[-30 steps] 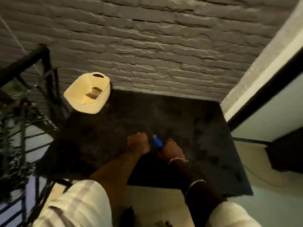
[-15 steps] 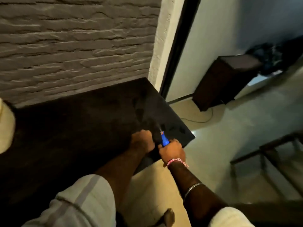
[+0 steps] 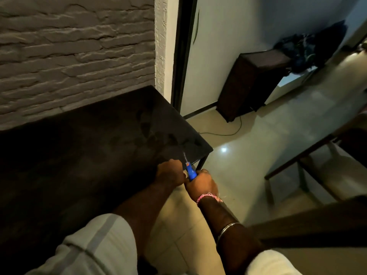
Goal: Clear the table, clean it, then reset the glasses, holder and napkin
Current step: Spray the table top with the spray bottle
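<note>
The dark table point(image 3: 99, 145) stands against a grey brick wall, its top bare in this view with faint wet-looking smears near the right end. My right hand point(image 3: 202, 183) is shut on a small blue spray bottle point(image 3: 191, 172), held over the table's front right corner with the nozzle pointing at the top. A thin pale streak leaves the nozzle toward the surface. My left hand point(image 3: 170, 172) is a closed fist right beside the bottle, touching it; nothing shows inside it. No glasses, holder or napkin are in sight.
The brick wall point(image 3: 69, 56) backs the table. A black door frame point(image 3: 181, 56) rises just past the table's right end. A dark cabinet point(image 3: 252, 82) with a floor cable point(image 3: 228, 133) sits behind, and a dark chair frame point(image 3: 301, 165) stands at right on the tiled floor.
The view has swung right, so the cream basket at the table's left end has dropped out of sight. Both hands with the blue bottle now sit at the table's front right corner.
</note>
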Motion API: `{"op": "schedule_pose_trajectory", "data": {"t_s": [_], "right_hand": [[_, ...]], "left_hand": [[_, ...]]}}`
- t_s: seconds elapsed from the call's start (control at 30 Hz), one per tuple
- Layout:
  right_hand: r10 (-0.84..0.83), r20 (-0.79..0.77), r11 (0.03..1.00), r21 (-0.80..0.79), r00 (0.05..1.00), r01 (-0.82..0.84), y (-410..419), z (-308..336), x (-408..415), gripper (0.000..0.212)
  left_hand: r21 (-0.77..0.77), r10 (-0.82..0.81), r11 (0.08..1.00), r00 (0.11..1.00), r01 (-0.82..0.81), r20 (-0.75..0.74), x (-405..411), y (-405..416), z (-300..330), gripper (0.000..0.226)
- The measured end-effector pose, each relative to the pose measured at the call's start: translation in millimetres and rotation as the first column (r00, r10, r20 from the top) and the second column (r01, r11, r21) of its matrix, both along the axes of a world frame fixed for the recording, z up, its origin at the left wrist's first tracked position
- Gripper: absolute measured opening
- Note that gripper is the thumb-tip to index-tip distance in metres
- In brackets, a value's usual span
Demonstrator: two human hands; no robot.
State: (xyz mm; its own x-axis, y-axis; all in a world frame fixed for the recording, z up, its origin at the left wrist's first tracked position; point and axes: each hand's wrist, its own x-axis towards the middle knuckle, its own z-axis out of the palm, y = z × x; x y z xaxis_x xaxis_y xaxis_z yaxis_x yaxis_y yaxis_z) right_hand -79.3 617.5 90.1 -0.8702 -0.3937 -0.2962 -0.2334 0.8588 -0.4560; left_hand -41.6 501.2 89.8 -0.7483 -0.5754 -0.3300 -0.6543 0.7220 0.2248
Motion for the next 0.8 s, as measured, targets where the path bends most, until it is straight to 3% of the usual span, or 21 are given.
{"op": "schedule_pose_trajectory", "data": {"t_s": [0.3, 0.47, 0.8], "right_hand": [[0.266, 0.020, 0.960, -0.094, 0.964, -0.263, 7.0, -5.8, 8.8, 0.024], [0.374, -0.013, 0.917, -0.142, 0.927, -0.372, -31.4, 4.0, 23.0, 0.028], [0.499, 0.062, 0.863, -0.122, 0.864, -0.490, -120.6, 16.0, 52.5, 0.036]], "left_hand": [[-0.022, 0.142, 0.990, 0.990, -0.141, 0.019, 38.3, 15.4, 11.0, 0.037], [-0.053, 0.249, 0.967, 0.968, -0.250, -0.030, 68.2, -13.2, 29.1, 0.036], [-0.049, 0.434, 0.900, 0.901, -0.433, 0.008, 128.9, -84.9, 39.9, 0.040]]}}
